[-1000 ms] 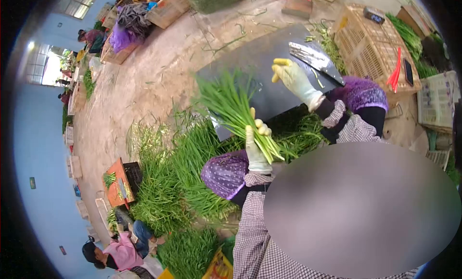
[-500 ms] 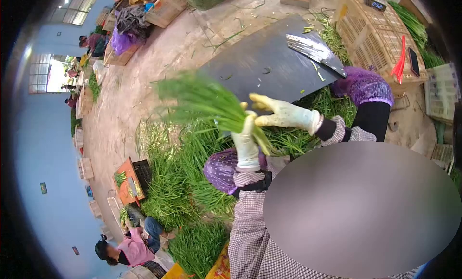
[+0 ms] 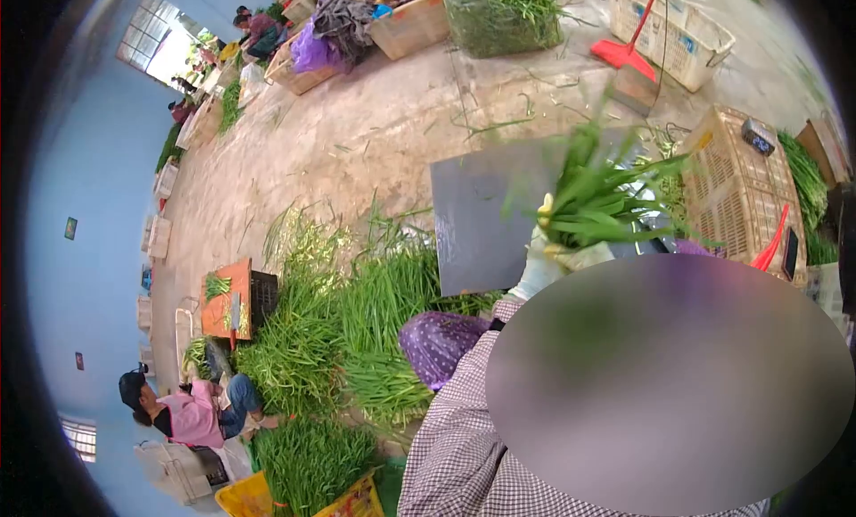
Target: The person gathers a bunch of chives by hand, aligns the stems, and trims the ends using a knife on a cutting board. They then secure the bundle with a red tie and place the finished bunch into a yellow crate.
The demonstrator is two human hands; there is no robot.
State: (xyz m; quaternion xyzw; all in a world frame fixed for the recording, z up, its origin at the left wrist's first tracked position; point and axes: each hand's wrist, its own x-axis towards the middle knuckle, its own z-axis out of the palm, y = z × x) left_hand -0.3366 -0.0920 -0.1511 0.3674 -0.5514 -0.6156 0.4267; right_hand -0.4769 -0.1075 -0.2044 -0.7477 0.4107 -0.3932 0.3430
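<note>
A loose bunch of long green leafy stalks (image 3: 606, 201) fans out above the dark grey board (image 3: 477, 223), its upper leaves blurred. My left hand (image 3: 538, 260), in a pale glove with yellowish fingers, is closed around the lower part of the bunch. Close beside it, part of a gloved hand, apparently my right hand (image 3: 587, 255), shows at the base of the stalks; the grey blurred oval hides the rest, and its fingers cannot be made out. The leaves largely cover the shiny blade on the board.
Heaps of green stalks (image 3: 388, 294) lie left of my knee (image 3: 441, 343). A co-worker in pink (image 3: 192, 414) sits at the lower left by an orange board (image 3: 227, 303). A plastic crate (image 3: 736, 196) bearing a small clock stands right, with a red dustpan (image 3: 624, 53) farther back.
The view has turned, bringing the dustpan and white crate into sight. The bunch has swung from the left of the hands to above and right of them. My right hand is now mostly hidden.
</note>
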